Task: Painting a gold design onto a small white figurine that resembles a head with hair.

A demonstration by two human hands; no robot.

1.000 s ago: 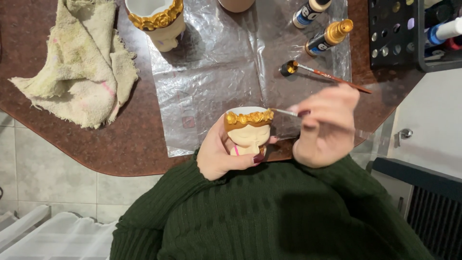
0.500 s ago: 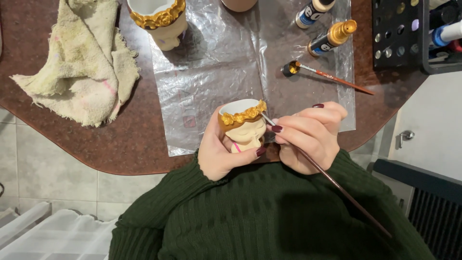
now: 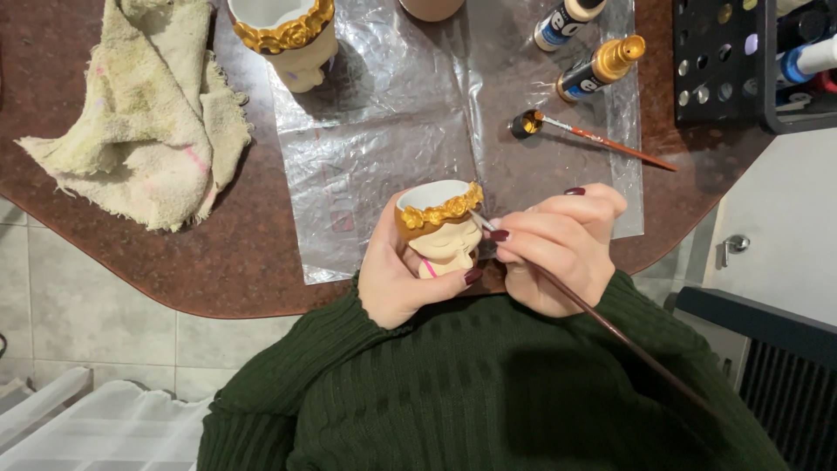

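While the left hand (image 3: 397,279) grips the figurine pot (image 3: 438,228), the right hand (image 3: 558,249) pinches a paintbrush (image 3: 610,327).

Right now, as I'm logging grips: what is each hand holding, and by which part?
The left hand wraps the small figurine pot around its body. The right hand pinches the thin paintbrush near its bristle end.

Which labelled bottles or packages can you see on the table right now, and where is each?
Paint bottle: top edge, lying on the plastic sheet; pale cap, dark blue and white label.
Gold-capped paint bottle: just below it, lying tilted; gold cap, dark label.
Blue-and-white tube: in the black rack, top right.
No signs or screens.
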